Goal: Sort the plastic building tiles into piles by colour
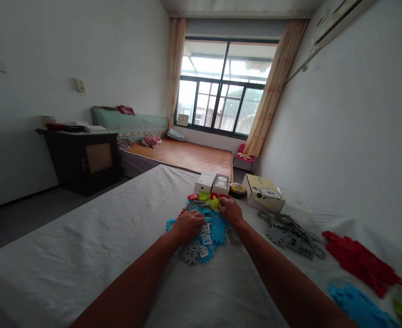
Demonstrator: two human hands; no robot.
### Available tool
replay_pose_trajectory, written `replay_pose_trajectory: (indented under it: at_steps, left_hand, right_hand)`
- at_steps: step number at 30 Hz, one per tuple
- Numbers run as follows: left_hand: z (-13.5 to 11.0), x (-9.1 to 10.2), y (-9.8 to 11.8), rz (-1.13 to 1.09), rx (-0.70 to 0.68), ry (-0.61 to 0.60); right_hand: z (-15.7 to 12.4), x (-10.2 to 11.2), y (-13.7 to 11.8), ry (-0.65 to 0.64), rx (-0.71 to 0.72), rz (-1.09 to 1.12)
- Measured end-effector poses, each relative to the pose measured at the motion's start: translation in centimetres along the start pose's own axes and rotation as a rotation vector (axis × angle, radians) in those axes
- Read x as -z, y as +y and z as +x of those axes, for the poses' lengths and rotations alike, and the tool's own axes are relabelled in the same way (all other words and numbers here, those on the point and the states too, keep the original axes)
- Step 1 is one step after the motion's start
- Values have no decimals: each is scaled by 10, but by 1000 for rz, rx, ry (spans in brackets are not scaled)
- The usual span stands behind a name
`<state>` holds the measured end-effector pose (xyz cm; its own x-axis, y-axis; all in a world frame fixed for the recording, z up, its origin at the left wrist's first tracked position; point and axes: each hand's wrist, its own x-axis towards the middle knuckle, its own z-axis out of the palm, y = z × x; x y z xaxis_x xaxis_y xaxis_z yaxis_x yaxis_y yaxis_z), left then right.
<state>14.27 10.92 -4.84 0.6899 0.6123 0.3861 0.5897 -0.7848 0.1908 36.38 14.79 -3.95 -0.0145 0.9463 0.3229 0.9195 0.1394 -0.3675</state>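
A mixed pile of flat plastic interlocking pieces lies on the white sheet in front of me. My left hand (189, 225) rests over its left side with fingers curled down; what they hold, if anything, is hidden. Small white window-frame pieces (206, 239) lie beside those fingertips, among blue interlocking pieces (218, 231). At the far side of the pile, my right hand (232, 211) has its fingertips closed at the edge of a yellow-green interlocking piece (216, 203). Grey interlocking pieces (190, 253) form the near edge.
Behind the pile stand white boxes (206, 181), a round black-and-yellow tin (237, 189) and a yellow-white carton (264, 193). To the right lie grey pieces (291, 234), red pieces (363, 262) and blue pieces (358, 305). A dark cabinet (100, 157) stands left, beyond the sheet's edge.
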Motion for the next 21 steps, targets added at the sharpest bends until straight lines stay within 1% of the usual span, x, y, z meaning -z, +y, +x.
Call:
replay_pose_trajectory:
  at_steps: [4, 7, 10, 16, 21]
  left_hand:
    - [0, -1, 0, 16, -1, 6]
    - [1, -2, 0, 23, -1, 3]
    - [2, -2, 0, 21, -1, 7]
    - [2, -3, -4, 31, 17, 21]
    - [2, -3, -7, 19, 28, 27]
  right_hand:
    - [-9, 15, 5, -20, -5, 90]
    - [-25, 25, 14, -99, 14, 184]
    - [-43, 30, 27, -166, 5, 261]
    - [-64, 37, 52, -186, -106, 407]
    - [-76, 41, 59, -239, -163, 550]
